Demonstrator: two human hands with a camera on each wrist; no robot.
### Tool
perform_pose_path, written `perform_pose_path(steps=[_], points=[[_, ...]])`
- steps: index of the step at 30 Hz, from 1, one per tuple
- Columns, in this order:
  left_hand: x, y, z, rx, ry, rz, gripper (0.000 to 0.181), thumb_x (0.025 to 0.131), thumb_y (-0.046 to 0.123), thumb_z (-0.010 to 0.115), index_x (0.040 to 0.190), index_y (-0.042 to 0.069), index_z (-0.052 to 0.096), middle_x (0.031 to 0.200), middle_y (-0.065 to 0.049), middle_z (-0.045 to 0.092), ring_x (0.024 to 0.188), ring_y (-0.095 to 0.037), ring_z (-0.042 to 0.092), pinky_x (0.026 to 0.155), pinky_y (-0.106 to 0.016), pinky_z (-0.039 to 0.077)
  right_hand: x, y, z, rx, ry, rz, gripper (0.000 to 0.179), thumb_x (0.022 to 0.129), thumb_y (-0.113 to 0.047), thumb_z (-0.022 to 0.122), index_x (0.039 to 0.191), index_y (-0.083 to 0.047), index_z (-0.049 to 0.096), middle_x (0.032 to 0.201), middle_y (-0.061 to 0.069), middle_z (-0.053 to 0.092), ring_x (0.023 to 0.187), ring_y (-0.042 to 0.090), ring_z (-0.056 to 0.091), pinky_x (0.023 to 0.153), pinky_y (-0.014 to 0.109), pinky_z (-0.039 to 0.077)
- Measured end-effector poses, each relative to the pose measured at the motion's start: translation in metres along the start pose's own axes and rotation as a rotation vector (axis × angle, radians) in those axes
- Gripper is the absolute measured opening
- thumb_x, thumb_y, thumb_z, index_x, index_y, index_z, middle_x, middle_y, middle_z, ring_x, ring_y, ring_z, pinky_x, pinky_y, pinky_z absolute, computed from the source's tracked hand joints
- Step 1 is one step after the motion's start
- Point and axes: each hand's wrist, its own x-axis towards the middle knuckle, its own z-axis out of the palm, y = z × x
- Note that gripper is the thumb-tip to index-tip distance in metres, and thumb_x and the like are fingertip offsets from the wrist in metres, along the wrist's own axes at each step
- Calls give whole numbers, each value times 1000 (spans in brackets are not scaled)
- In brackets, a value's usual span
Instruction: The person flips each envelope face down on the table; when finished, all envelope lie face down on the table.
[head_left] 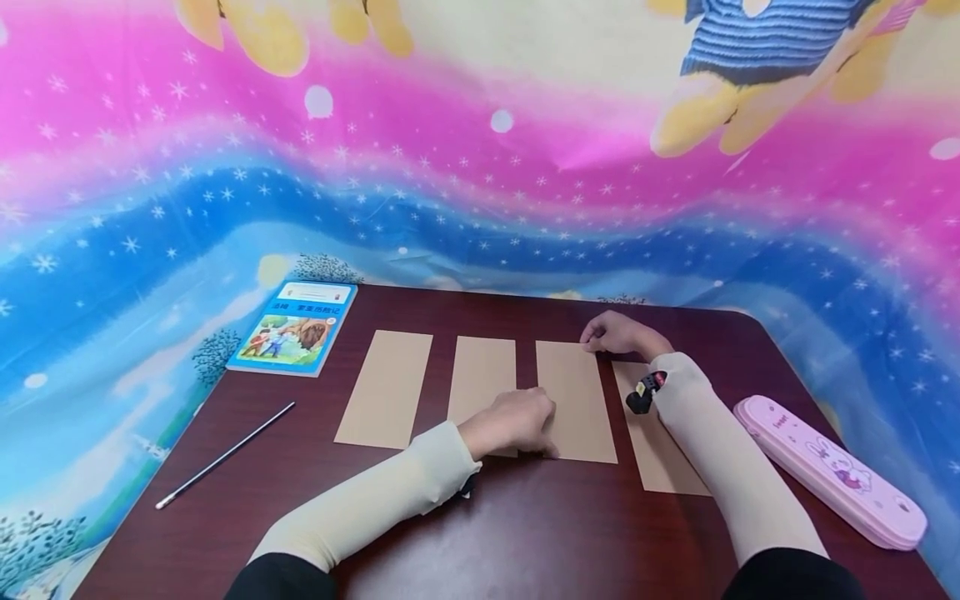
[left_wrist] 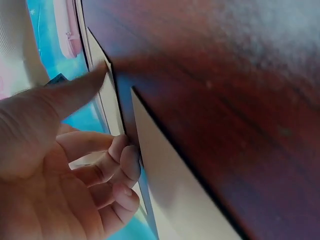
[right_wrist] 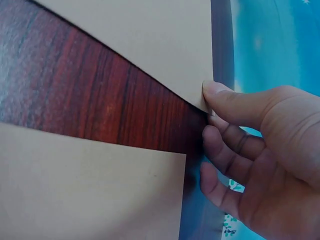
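Note:
Several rectangular sheets of plain brown card lie side by side on the dark table. My right hand pinches the far right corner of the third card from the left, thumb on top, as the right wrist view shows. At that card's near left corner is my left hand; its straight thumb touches the near edge, the other fingers bent loosely beside the left edge. Part of the second card is hidden beneath the left hand. The right forearm covers part of the rightmost card.
The leftmost card lies next to a blue picture book at the back left. A pencil rests at the left. A pink pencil case sits along the right edge of the wooden table. A patterned cloth hangs behind.

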Motion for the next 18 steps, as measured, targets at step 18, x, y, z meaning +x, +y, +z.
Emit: perform_pose_path(steps=[18], points=[[23,-5,-2,92,-36,-47,49,82,62,78,97,17,67,112,-3,65,100,-23,67,81,-40,56,13,4,0,4,84,39,20,104,-16,60,117,-6,71,113,16,69,110,33,62,98,53,49]])
